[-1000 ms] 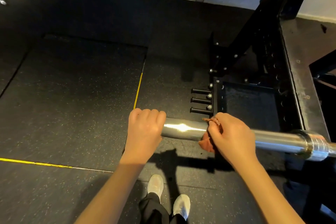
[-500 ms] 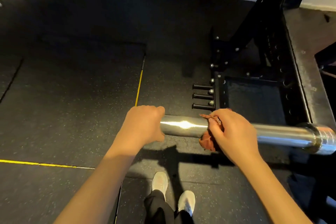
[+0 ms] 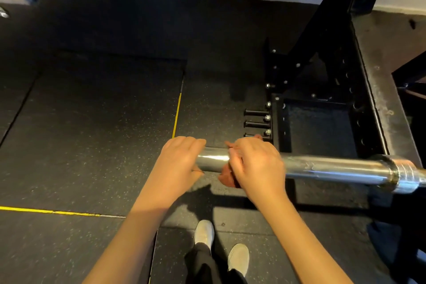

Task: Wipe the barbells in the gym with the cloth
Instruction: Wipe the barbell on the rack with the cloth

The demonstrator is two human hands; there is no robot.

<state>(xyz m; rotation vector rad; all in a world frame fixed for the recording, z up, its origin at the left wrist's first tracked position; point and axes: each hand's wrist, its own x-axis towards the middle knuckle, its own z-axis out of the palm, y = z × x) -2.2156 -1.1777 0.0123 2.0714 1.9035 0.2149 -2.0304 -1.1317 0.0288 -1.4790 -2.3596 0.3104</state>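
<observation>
Right hand point(image 3: 255, 163) slid cloth point(image 3: 227, 177) along barbell point(image 3: 334, 166), apparently nearer left hand point(image 3: 179, 161).

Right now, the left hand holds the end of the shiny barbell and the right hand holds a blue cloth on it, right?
Not quite. The cloth is reddish-brown, not blue, as the head view shows. The rest is right: the left hand grips the end of the chrome barbell, and the right hand holds the cloth on it.
</observation>
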